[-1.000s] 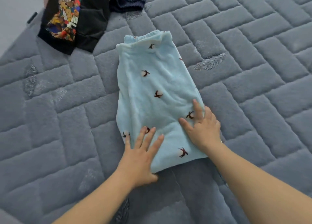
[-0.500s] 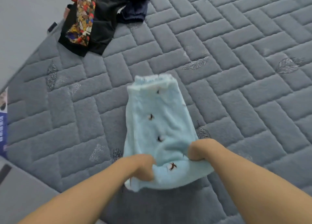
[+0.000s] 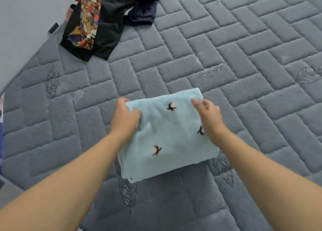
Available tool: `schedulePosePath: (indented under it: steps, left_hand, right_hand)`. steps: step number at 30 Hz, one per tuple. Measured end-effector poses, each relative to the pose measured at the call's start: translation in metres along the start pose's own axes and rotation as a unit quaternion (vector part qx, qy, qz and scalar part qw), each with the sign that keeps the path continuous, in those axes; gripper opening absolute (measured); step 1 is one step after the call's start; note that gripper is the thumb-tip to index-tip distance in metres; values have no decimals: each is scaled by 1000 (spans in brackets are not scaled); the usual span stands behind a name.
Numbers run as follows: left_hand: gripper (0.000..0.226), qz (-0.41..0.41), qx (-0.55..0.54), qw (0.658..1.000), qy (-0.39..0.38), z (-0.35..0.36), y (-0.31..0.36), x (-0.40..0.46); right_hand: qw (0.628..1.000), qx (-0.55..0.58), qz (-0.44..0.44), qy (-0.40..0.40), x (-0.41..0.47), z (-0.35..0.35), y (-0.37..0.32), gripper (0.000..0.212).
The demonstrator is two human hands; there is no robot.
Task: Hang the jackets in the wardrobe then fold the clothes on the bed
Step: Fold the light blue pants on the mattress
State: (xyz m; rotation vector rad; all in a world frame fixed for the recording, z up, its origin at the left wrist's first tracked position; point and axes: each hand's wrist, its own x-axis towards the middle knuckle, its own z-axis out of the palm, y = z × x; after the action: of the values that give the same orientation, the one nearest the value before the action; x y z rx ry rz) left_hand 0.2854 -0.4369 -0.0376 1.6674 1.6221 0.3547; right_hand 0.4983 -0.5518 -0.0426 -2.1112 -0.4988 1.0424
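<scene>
1. Nearest the camera, two bare forearms reach forward over the bed (image 3: 226, 39), which is covered by a grey quilted spread stitched in a brick pattern with embroidered leaves.
2. Between the hands lies the light blue garment (image 3: 167, 136), folded into a rough rectangle on the spread. Its long axis runs from the near-left corner to the far-right corner, tilted slightly clockwise, and small dark bird-like motifs dot its top face.
3. At the garment's far-left corner, the left hand (image 3: 124, 119) clenches the fabric, fingers curled over the edge and thumb pressing on top.
4. At the far-right corner, the right hand (image 3: 209, 115) rests on the fabric with fingers loosely bent. Motion blur smears the fingertips, so whether they pinch the cloth cannot be told.
5. Well beyond, near the far-left edge of the bed, a heap of dark clothes (image 3: 111, 21) lies apart from the blue garment. It includes a black piece with a colourful printed panel (image 3: 87, 20) and a navy piece (image 3: 142, 14); the frame's top edge cuts the heap off.
6. Past the bed's left edge, a pale grey floor (image 3: 22, 21) shows.
</scene>
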Motion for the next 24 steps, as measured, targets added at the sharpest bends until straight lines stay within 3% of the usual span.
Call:
schedulePosePath:
  steps: [2, 5, 8, 10, 16, 24]
  left_hand:
    - [50, 21, 39, 999, 26, 25, -10, -2]
    - [79, -29, 31, 999, 10, 63, -24, 2]
    - [79, -96, 59, 993, 36, 90, -38, 22]
    - [74, -111, 96, 988, 57, 101, -45, 36]
    - [80, -80, 110, 985, 108, 113, -60, 49]
    - [83, -87, 112, 986, 90, 114, -63, 54]
  right_hand:
    - [992, -121, 28, 30, 9, 36, 10, 87]
    - [972, -193, 72, 112, 25, 71, 30, 81]
    - [941, -245, 44, 229, 42, 91, 54, 82]
    - [931, -253, 30, 263, 53, 103, 64, 87]
    - [920, -262, 18, 291, 70, 118, 70, 82]
    - [914, -279, 15, 296, 73, 120, 71, 81]
